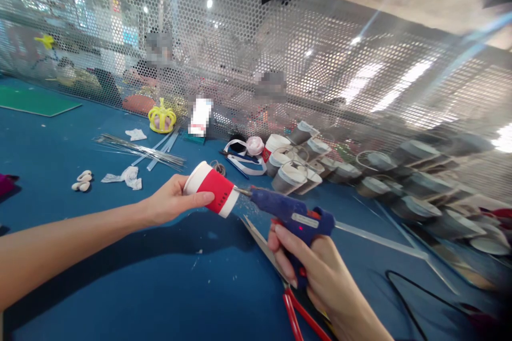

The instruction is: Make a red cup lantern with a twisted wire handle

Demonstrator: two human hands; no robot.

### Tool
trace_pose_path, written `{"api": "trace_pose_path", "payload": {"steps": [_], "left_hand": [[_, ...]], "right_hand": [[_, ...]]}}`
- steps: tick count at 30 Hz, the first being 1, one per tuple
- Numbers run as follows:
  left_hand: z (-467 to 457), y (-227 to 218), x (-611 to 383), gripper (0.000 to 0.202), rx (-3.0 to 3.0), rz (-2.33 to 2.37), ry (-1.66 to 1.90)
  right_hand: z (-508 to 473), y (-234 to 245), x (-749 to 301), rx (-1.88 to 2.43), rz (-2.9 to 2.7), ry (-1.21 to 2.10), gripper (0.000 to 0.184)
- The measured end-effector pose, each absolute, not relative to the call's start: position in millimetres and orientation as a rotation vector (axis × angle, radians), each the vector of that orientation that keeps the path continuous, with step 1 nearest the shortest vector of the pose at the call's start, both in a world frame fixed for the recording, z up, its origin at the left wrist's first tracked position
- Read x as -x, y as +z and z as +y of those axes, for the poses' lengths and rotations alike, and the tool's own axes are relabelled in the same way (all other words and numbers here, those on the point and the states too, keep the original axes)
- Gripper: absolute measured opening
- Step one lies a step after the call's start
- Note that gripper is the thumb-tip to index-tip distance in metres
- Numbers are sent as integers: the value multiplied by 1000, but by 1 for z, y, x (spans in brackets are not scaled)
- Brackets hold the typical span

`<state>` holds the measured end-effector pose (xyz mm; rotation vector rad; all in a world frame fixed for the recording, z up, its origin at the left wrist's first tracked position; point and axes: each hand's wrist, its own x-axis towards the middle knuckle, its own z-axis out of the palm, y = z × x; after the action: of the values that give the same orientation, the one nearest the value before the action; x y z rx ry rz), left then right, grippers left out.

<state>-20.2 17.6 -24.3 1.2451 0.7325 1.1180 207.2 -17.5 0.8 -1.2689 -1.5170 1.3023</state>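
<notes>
Red-banded paper cup [210, 188], tipped sideways above the blue table [120, 277] (near middle) so one end meets the nozzle, is clasped by the left hand [172, 200], while the right hand [316, 272] grips a blue glue gun [292, 216].

Your tabletop [120, 287]: blue cover, wide bare patch nearest you.
- Far left: green mat [34, 101] lies flat; magenta object [5, 184] at left edge, cut off by frame.
- Left middle: pale shell-like pieces [82, 181], with crumpled white scrap [127, 176] near them.
- Behind those: bundle of thin rods [140, 149]; yellow crown [162, 119] near mesh.
- Centre back: white ribbon [246, 157].
- Right of ribbon: paper cups [288, 176] on their sides, row running off right, blurred.
- Near you: scissors [264, 245], red handles, partly beneath your right hand [320, 272].
- Right: clear stick [376, 238], black cable [404, 298].
</notes>
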Motion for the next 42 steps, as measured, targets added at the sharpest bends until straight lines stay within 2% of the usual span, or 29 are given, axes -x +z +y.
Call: {"api": "trace_pose_path", "payload": {"steps": [21,34,42], "left_hand": [[19,-27,17,17,-1147,684,1136],[12,-24,18,13,-1274,715,1146],[16,-29,16,16,-1230,719,1164]], "right_hand": [[-26,3,-203,1349,-1686,1102,31],[-12,-3,-211,1228,-1415,1370,31],[-21,0,-207,1198,-1517,1305,33]]}}
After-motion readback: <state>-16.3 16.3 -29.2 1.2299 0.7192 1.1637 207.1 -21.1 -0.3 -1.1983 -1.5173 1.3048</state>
